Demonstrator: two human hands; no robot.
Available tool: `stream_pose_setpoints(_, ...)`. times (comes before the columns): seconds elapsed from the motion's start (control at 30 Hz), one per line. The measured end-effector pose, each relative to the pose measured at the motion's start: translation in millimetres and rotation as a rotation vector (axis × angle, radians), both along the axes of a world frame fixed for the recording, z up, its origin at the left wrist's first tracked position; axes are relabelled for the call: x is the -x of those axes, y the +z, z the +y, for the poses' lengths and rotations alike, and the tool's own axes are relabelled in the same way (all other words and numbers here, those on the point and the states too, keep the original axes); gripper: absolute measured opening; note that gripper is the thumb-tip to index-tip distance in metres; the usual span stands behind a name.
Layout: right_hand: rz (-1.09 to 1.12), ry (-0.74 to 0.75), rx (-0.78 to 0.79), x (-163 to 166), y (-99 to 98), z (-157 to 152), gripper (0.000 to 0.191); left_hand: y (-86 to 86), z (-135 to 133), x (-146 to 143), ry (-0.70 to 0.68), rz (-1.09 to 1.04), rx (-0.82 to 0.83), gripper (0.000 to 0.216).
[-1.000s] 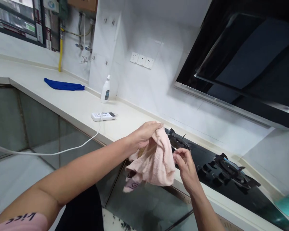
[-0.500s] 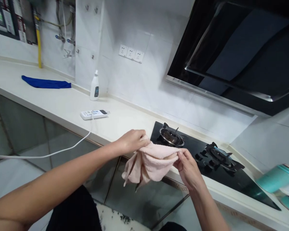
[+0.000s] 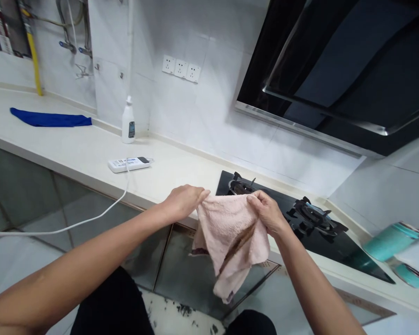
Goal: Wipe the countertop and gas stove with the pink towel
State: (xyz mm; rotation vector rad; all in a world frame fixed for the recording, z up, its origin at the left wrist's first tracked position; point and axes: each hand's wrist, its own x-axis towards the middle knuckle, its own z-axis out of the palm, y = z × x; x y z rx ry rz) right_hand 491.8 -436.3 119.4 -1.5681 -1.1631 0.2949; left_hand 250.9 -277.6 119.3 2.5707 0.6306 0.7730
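Note:
A pale pink cloth (image 3: 226, 223) hangs between my two hands, in front of the counter's edge. My left hand (image 3: 185, 201) pinches its upper left corner, fingers closed. At the top right, my right hand (image 3: 268, 211) grips the cloth between thumb and fingers. The upper edge is pulled fairly straight, while the lower part falls in folds. A brownish streak runs down the right side of the cloth. Behind it, a black gas stove (image 3: 300, 232) is set in the counter, its left burner partly covered by the cloth and hand.
On the pale counter (image 3: 174, 167) stand a white bottle (image 3: 128, 123) and a white power strip (image 3: 129, 164) with its cord hanging off the front. A blue cloth (image 3: 50, 118) lies farther left. Teal containers (image 3: 391, 242) are at right. A black range hood (image 3: 335, 70) overhangs the stove.
The pink cloth was bunched and now hangs more unfolded, its lower end reaching further down. My right hand has risen slightly. The view has shifted a little to the right.

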Motion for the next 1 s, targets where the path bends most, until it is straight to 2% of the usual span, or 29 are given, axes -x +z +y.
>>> stream_pose_setpoints(0.13, -0.322, 0.109, 0.164, -12.2, 3.0, -18.9, 0.036, 7.6, 7.5, -8.7, -0.157, -0.299, 0.417, 0.053)
stream_pose_setpoints(0.23, -0.474, 0.14, 0.274, -20.0, -8.4, -27.5, 0.02, 10.3, 4.0, -15.8, -0.219, -0.446, 0.533, 0.054)
stream_pose_setpoints(0.33, -0.573, 0.099, 0.374, -31.3, -27.8, -34.0, 0.009, 15.4, -2.8, -18.2, -0.237, -0.509, 0.594, 0.055)
stream_pose_setpoints(0.43, -0.484, 0.129, 0.443, -40.6, -46.5, -43.3, 0.007, 22.8, -5.2, -16.0, -0.235, -0.51, 0.595, 0.058)
stream_pose_setpoints(0.53, -0.357, 0.159, 0.413, -43.3, -57.4, -55.5, 0.017, 27.7, -0.8, -11.6, -0.201, -0.456, 0.555, 0.059)
stream_pose_setpoints(0.7, -0.36, 0.114, 0.439, -41.7, -57.0, -72.5, 0.036, 30.5, 9.2, -1.2, -0.079, -0.314, 0.391, 0.053)
stream_pose_setpoints(0.8, -0.324, 0.085, 0.445, -38.9, -53.7, -79.5, 0.045, 33.9, 12.9, 4.9, -0.022, -0.247, 0.304, 0.038)
stream_pose_setpoints(0.9, -0.211, 0.137, 0.444, -33.1, -51.9, -87.5, 0.051, 35.8, 19.6, 8.5, -0.008, -0.24, 0.347, 0.025)
stream_pose_setpoints(1.0, -0.023, 0.231, 0.426, -28.4, -48.4, -97.0, 0.054, 32.1, 30.3, 11.2, -0.029, -0.228, 0.467, 0.025)
